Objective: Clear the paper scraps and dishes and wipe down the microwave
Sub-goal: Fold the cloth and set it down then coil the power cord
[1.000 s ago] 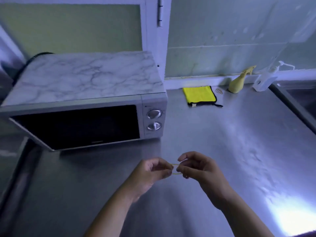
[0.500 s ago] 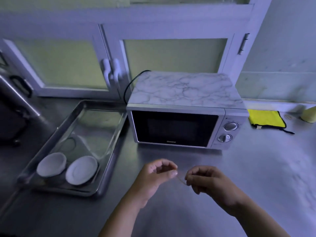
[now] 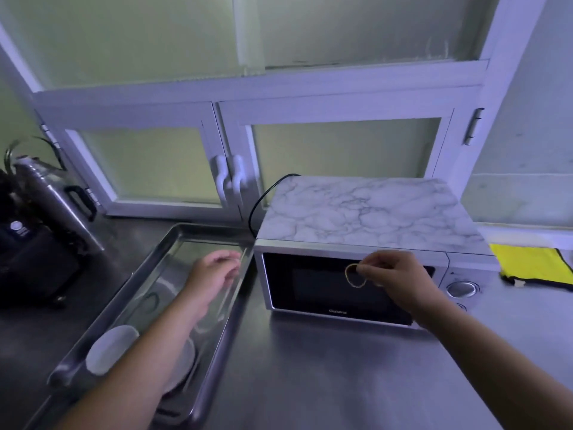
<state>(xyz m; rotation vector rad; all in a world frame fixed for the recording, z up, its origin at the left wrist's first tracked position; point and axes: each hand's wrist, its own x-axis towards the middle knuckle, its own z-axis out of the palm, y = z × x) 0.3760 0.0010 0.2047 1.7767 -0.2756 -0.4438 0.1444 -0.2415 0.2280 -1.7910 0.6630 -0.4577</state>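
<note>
Stainless steel counter (image 3: 325, 383) fills the lower half of the head view, and behind it stands a window (image 3: 341, 156) with white frames and frosted greenish panes. At the centre right of the frame the microwave (image 3: 372, 209) sits on the counter, its top covered in a marble pattern, its dark door closed and a round knob (image 3: 462, 288) at its right end. A black cable (image 3: 257, 203) curves up behind its left corner.

Just beside the microwave, on its left, a metal tray (image 3: 214, 352) lies on the counter. Two white dishes are at the tray's near end: one dish (image 3: 110, 349) shows in full, and the second dish (image 3: 186, 358) is half hidden under the left forearm.

The left hand (image 3: 214, 274) hovers over the far part of the tray, a little blurred, with the fingers loosely curled and nothing visible in them. The right hand (image 3: 397, 277) is in front of the microwave door and pinches a thin rubber band (image 3: 347, 274) between thumb and fingertips, so that the loop hangs to the left of the fingers.

At the right edge of the frame a yellow cloth (image 3: 533, 262) lies on the counter. At the left edge stand a steel flask (image 3: 52, 197) and a dark appliance (image 3: 34, 262).
</note>
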